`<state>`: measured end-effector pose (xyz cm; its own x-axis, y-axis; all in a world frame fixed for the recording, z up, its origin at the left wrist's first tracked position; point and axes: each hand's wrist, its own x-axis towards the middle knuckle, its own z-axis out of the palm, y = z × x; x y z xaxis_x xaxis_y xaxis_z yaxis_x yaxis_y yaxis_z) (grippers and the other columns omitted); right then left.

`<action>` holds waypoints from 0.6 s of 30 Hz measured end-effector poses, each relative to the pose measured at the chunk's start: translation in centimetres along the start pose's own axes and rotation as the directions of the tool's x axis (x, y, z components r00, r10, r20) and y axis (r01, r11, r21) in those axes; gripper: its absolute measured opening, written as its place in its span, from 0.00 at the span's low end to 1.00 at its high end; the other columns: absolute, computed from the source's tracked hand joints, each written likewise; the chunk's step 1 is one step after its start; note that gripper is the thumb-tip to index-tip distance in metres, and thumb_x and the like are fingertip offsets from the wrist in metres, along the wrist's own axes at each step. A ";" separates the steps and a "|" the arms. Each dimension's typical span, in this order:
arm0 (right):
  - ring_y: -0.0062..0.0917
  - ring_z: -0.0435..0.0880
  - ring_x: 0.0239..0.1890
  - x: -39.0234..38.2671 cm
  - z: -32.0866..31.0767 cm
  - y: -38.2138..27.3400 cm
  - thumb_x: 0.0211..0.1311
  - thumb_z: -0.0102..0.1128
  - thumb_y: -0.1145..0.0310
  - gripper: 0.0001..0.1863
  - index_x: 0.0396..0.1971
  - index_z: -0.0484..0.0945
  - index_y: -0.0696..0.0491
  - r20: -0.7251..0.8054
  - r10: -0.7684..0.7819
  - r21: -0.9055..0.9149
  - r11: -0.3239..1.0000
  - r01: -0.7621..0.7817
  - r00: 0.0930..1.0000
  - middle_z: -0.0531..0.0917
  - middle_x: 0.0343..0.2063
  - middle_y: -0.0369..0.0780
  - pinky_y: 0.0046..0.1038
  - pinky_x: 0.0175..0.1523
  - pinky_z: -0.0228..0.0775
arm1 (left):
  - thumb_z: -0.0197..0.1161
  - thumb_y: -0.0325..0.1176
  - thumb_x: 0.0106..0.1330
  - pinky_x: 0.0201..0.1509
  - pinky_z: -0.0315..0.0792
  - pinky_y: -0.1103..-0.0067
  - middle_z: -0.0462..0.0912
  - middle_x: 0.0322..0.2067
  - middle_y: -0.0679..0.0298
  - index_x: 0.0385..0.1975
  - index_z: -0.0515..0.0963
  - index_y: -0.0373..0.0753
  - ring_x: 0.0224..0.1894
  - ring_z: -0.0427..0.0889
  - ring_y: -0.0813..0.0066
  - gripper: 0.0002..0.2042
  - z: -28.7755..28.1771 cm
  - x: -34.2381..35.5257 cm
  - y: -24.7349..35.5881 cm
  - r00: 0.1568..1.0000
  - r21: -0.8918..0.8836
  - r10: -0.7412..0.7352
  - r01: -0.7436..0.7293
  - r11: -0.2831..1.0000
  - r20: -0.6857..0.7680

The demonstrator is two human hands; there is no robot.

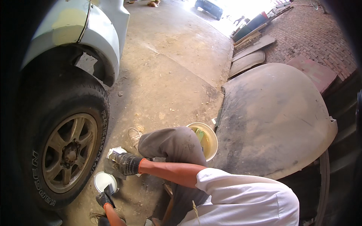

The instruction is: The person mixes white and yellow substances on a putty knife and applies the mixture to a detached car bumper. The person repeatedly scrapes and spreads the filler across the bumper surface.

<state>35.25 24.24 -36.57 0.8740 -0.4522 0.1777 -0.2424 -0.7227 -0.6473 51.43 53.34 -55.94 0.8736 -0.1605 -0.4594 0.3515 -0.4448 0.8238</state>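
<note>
My left hand (103,200), in a dark knitted glove with an orange cuff, is closed on a dark putty knife (108,192). The knife's end reaches over the rim of an open can of white paste (102,180) on the ground. Just above and to the right, my right hand (128,163), gloved alike, grips a flat grey plate (115,169) tilted beside the can. The fingers partly hide the plate's upper edge. A second white can (117,150) stands behind this hand, partly covered by it.
Close on the left is a vehicle wheel (69,154) under a pale fender (100,41) with yellowish patches. A bucket (213,141) holding liquid and a green item stands beyond my knee (181,141). A large dusty panel (275,116) leans at the right.
</note>
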 end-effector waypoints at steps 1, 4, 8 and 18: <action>0.43 0.80 0.36 0.1 0.0 -0.4 0.47 0.59 0.66 0.12 0.27 0.79 0.60 0.061 0.076 -0.033 0.997 -0.074 0.995 0.80 0.28 0.52 0.35 0.40 0.73 | 0.55 0.28 0.58 0.37 0.72 0.71 0.78 0.28 0.51 0.33 0.72 0.23 0.32 0.77 0.66 0.11 0.0 0.7 -1.0 0.994 0.314 0.088 -0.105 0.944 0.066; 0.43 0.81 0.36 0.5 0.1 -0.8 0.45 0.61 0.66 0.12 0.27 0.79 0.60 0.090 0.086 -0.019 0.996 -0.084 0.992 0.80 0.28 0.51 0.34 0.40 0.73 | 0.55 0.28 0.60 0.30 0.69 0.73 0.75 0.22 0.56 0.28 0.71 0.26 0.26 0.74 0.69 0.09 0.5 2.7 -2.6 0.964 0.357 0.150 -0.223 0.907 0.222; 0.41 0.81 0.33 0.8 0.7 -1.0 0.43 0.62 0.67 0.12 0.28 0.80 0.57 0.102 0.107 -0.056 0.993 -0.102 0.989 0.81 0.27 0.49 0.35 0.38 0.74 | 0.55 0.34 0.62 0.16 0.60 0.75 0.69 0.13 0.65 0.24 0.75 0.30 0.13 0.66 0.73 0.12 0.2 3.3 -1.6 0.982 -0.315 -0.139 0.174 0.933 0.130; 0.36 0.82 0.37 3.1 -1.6 -5.3 0.54 0.56 0.58 0.16 0.36 0.81 0.54 0.507 -0.076 -0.269 0.932 0.241 0.859 0.82 0.36 0.47 0.36 0.43 0.74 | 0.62 0.50 0.63 0.11 0.56 0.81 0.66 0.10 0.73 0.24 0.76 0.51 0.10 0.64 0.80 0.12 -8.6 -4.4 1.7 0.892 -0.424 -0.400 0.452 0.785 0.211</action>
<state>38.60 25.81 -31.36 0.9824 -0.0687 -0.1739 -0.1285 -0.9237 -0.3609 51.11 60.91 -49.65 0.5680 -0.1512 -0.8090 0.8132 -0.0484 0.5800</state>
